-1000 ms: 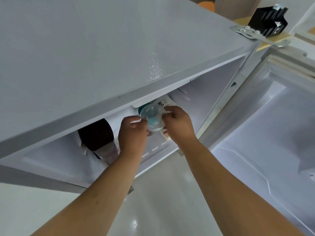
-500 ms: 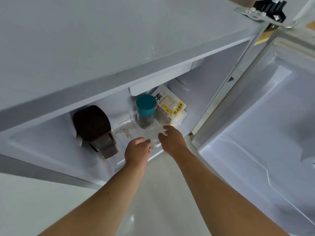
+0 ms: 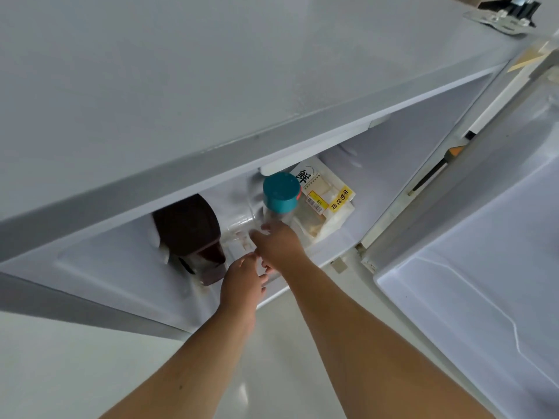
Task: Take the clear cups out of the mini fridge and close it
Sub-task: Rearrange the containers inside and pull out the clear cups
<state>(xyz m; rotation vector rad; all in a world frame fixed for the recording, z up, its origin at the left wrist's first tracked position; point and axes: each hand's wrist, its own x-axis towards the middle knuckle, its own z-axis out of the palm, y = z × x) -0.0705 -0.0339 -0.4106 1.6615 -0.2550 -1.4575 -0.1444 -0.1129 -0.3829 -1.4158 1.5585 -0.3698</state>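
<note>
The white mini fridge [image 3: 211, 86] is seen from above, and its door [image 3: 484, 267] is swung open to the right. A clear cup [image 3: 239, 226] stands on the fridge floor between a dark brown container and a teal-lidded jar. My right hand [image 3: 279, 246] reaches into the fridge with its fingers spread, the fingertips at that cup's right side. My left hand [image 3: 242, 287] is at the fridge's front edge, its fingers curled around a second clear cup [image 3: 262, 269] that shows only faintly between the two hands.
A dark brown container [image 3: 187, 231] stands at the left inside the fridge. The teal-lidded jar [image 3: 279, 192] and a bag of sliced bread [image 3: 326, 207] sit at the back right. The pale floor [image 3: 272, 373] lies below.
Both hands held one clear cup in front of the jar and drew it toward the fridge's front. Now my right hand has left it and reached back in toward the standing cup.
</note>
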